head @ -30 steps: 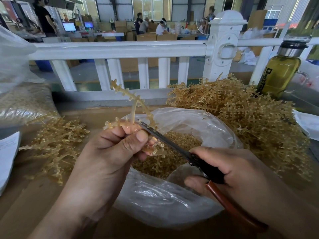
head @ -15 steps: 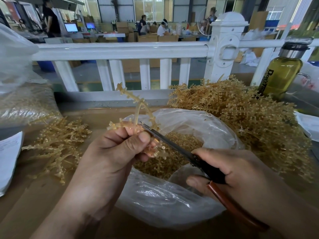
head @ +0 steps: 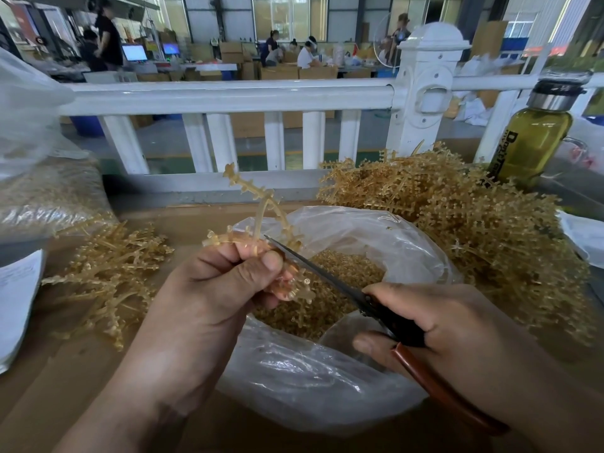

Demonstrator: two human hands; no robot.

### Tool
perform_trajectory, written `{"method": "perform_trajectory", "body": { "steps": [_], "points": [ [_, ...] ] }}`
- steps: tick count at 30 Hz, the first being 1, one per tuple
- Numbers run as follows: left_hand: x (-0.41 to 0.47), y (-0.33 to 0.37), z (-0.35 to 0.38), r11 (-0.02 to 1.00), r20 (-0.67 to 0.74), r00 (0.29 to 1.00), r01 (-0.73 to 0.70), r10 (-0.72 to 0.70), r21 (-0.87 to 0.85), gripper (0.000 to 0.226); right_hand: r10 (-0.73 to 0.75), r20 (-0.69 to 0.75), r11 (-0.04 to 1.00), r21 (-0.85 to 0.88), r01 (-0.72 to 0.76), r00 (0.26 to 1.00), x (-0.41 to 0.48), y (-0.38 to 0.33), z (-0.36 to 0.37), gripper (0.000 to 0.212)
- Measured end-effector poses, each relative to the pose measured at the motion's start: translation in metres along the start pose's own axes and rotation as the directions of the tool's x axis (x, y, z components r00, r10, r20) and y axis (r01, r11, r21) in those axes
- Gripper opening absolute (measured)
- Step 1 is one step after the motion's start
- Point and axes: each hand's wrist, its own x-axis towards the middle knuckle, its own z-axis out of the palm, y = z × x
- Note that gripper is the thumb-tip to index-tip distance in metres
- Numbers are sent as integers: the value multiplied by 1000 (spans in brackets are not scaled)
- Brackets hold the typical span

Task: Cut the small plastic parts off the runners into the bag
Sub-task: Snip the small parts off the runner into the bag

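1. Many small plastic parts [head: 333,282] already lie loose in the open clear bag [head: 385,237]. They form a deep layer, so I judge a good share of the work done.
2. Much remains. A big heap of uncut runners [head: 474,230] sits on the table [head: 65,371] to the right of the bag, against its rim. A bottle [head: 536,135] stands behind the heap, by the white railing [head: 228,96].
3. A smaller pile [head: 111,269] lies left of the bag. Its branches look barer, so these are probably stripped runners, though I cannot tell for sure.
4. One runner [head: 261,204] is in work above the bag's mouth. Its upper branch sticks up toward the railing, and knobs show along it.
5. The left hand [head: 209,299] is raised over the near left rim of the bag. It pinches the runner's stem between the thumb and curled fingers, and a lower branch with parts hangs below the thumb.
6. The right hand [head: 457,325] sits lower, over the bag's near right side. Its fingers are wrapped round the handles of the scissors [head: 313,266].
7. The blades point up and left and look nearly together, with the tip at the runner just above the left thumb. Anything cut there should drop into the bag.
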Motion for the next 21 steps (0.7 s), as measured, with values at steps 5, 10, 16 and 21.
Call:
{"method": "perform_trajectory", "body": {
  "steps": [5,10,16,21],
  "points": [
    [1,-1,1,1000,4,1000,9,-9,-2,34,-5,37,999,45,3,999,1,3,1,49],
    [0,-2,2,1000,7,1000,15,-15,2,36,-21,38,998,60,18,999,1,4,2,54],
    [0,-2,3,1000,5,1000,17,-17,3,39,-18,8,997,69,17,1000,0,5,2,55],
    [-1,-2,3,1000,-4,1000,12,-12,1,15,-21,-10,999,49,22,1000,0,3,3,50]
  ]
}}
